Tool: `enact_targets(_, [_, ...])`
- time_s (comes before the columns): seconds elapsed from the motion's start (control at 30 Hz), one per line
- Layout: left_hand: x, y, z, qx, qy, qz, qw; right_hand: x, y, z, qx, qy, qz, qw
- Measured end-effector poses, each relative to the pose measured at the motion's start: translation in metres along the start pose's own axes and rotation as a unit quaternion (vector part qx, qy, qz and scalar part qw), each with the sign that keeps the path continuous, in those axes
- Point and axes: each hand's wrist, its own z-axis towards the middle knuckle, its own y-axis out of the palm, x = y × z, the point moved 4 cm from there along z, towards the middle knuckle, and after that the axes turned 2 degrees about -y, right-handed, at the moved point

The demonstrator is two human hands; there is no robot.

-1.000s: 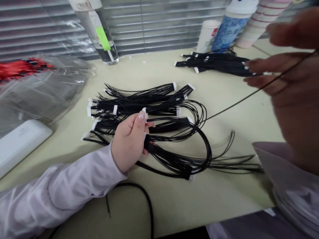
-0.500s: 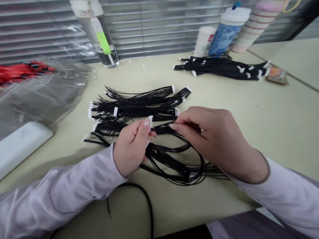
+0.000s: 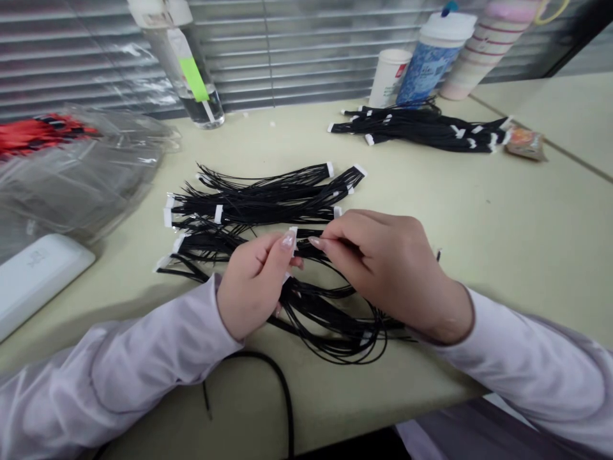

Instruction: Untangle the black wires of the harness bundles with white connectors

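My left hand [image 3: 258, 278] is closed, with thumb and fingers pinching a small white connector [image 3: 294, 237] that has black wires running from it. Close to the connector's right side, my right hand [image 3: 387, 268] pinches a thin black wire [image 3: 306, 241] between thumb and forefinger. Whether the wire's tip touches the connector I cannot tell. Below both hands, a looped bundle of black wires [image 3: 330, 319] with white connectors hangs from the left hand and lies over the table. Just beyond the hands lie several black wire harnesses [image 3: 258, 201] with white end connectors.
Another pile of black harnesses [image 3: 416, 130] lies at the back right beside a small packet [image 3: 525, 143]. Bottles [image 3: 433, 57] and a white cup [image 3: 390, 78] stand by the blinds. Plastic bags [image 3: 119, 166] and a white case [image 3: 43, 278] are at left. A black cable [image 3: 282, 383] curves in front.
My right hand has moved left, bringing the wire nearer the white connector. My left hand keeps its pinch, and the connector has shifted slightly right.
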Motion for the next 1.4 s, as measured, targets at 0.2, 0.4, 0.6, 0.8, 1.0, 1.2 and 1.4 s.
enact_targets(0.2, [-0.002,0.0,-0.001,-0.007,-0.006,-0.007,1.0,0.001,-0.001,-0.002,-0.023,-0.014,-0.022,0.999])
enact_targets(0.4, [-0.004,0.001,0.0,-0.018,-0.011,-0.012,1.0,0.001,-0.001,-0.004,-0.036,-0.052,-0.074,0.995])
enact_targets(0.6, [-0.002,0.001,0.0,-0.04,-0.01,0.001,0.999,-0.002,0.001,-0.005,-0.045,-0.098,-0.077,0.991])
enact_targets(0.8, [-0.002,0.003,-0.001,-0.053,-0.024,0.004,0.998,0.003,0.005,0.0,-0.04,-0.095,-0.07,0.992])
enact_targets(1.0, [-0.005,0.0,0.005,0.025,-0.06,-0.038,0.997,0.011,-0.032,0.001,0.022,-0.024,-0.07,0.997])
enact_targets(1.2, [-0.004,-0.001,0.006,0.072,-0.078,-0.031,0.994,-0.003,-0.018,-0.007,-0.244,-0.015,0.041,0.969])
enact_targets(1.4, [-0.003,-0.001,0.005,0.07,-0.054,-0.007,0.996,-0.01,0.008,-0.012,-0.262,0.002,0.091,0.961])
